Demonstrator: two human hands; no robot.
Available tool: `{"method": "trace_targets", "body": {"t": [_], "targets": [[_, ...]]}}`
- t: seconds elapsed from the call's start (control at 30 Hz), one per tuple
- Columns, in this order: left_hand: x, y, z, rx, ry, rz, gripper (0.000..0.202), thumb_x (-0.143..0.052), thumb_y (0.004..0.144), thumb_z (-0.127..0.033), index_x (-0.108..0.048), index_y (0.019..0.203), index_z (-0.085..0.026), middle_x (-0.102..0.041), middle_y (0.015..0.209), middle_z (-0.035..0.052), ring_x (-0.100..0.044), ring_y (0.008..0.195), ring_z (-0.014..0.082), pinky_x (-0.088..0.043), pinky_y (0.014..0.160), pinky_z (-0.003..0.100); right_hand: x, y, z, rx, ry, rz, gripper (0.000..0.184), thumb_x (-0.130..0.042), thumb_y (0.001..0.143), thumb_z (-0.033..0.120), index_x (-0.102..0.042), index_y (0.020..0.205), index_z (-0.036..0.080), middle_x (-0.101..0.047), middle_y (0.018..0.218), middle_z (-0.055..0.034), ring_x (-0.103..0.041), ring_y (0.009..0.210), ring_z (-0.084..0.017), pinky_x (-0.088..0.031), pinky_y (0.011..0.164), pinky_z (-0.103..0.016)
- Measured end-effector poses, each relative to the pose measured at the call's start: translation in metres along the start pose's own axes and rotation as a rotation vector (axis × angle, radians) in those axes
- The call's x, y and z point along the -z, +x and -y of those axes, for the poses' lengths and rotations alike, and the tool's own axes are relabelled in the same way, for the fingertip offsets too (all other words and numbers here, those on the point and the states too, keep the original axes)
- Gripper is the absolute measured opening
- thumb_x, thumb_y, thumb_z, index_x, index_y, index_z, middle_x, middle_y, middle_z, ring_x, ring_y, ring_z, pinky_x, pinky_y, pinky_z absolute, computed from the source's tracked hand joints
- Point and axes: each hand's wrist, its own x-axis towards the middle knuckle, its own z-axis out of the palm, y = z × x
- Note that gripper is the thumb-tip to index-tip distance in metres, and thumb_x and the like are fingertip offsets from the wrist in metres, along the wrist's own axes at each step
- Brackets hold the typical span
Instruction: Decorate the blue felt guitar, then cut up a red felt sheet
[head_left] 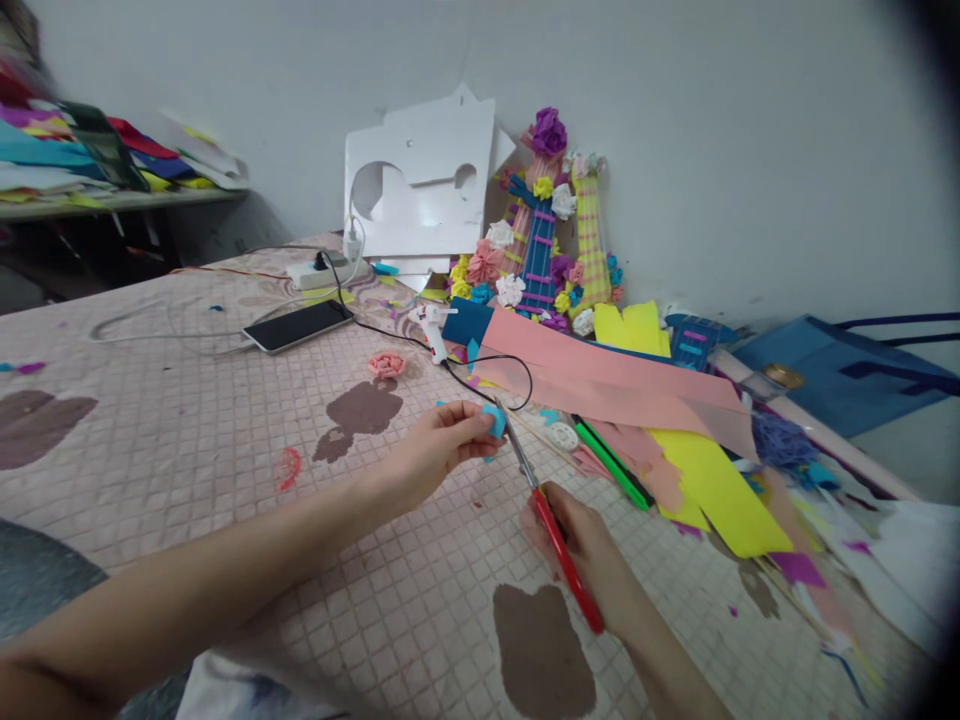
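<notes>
Between the thumb and fingers of my left hand [446, 440] is a small piece of blue paper [493, 421]. My right hand [577, 535] grips red-handled scissors [561, 550], whose metal blades point up and left and reach the right edge of the blue paper. Whether the blades are apart is hard to make out. Just beyond my hands stands a white glue gun [431, 328] with its black cable looping to the right. A pink paper flower [386, 365] lies on the table to the left of the glue gun.
A phone [298, 327] and a power strip [328, 272] with cables lie at the back left. Pink paper strips [615, 370], yellow paper [724, 490] and a green marker [613, 462] cover the right side. Flower-decorated paper guitars [540, 250] lean on the wall.
</notes>
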Motion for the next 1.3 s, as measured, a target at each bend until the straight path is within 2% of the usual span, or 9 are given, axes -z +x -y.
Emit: {"method": "trace_targets", "body": {"t": [0.4, 1.0, 1.3], "targets": [[0.006, 0.008, -0.005, 0.057, 0.041, 0.037, 0.028, -0.08, 0.066, -0.027, -0.057, 0.074, -0.012, -0.066, 0.072, 0.0019, -0.064, 0.066, 0.0105, -0.051, 0.071, 0.025, 0.002, 0.0, 0.001, -0.037, 0.054, 0.042, 0.017, -0.05, 0.082, 0.032, -0.042, 0.071, 0.022, -0.047, 0.058, 0.0047, -0.039, 0.05, -0.011, -0.029, 0.047, -0.023], [0.013, 0.013, -0.006, 0.073, 0.085, 0.09, 0.028, -0.078, 0.069, -0.029, -0.057, 0.077, -0.012, -0.068, 0.078, 0.0037, -0.067, 0.07, 0.0123, -0.051, 0.072, 0.026, 0.001, 0.0, -0.004, -0.032, 0.008, 0.029, 0.023, -0.054, 0.083, 0.035, -0.041, 0.07, 0.022, -0.048, 0.061, 0.0043, -0.042, 0.056, -0.012, -0.031, 0.052, -0.024], [0.016, 0.015, -0.007, 0.069, 0.098, 0.108, 0.028, -0.078, 0.07, -0.03, -0.057, 0.076, -0.012, -0.068, 0.075, 0.0033, -0.066, 0.068, 0.0111, -0.051, 0.07, 0.024, 0.0, 0.001, -0.007, -0.021, 0.029, 0.022, 0.024, -0.054, 0.083, 0.036, -0.04, 0.07, 0.022, -0.046, 0.061, 0.0048, -0.04, 0.054, -0.011, -0.032, 0.05, -0.023]]}}
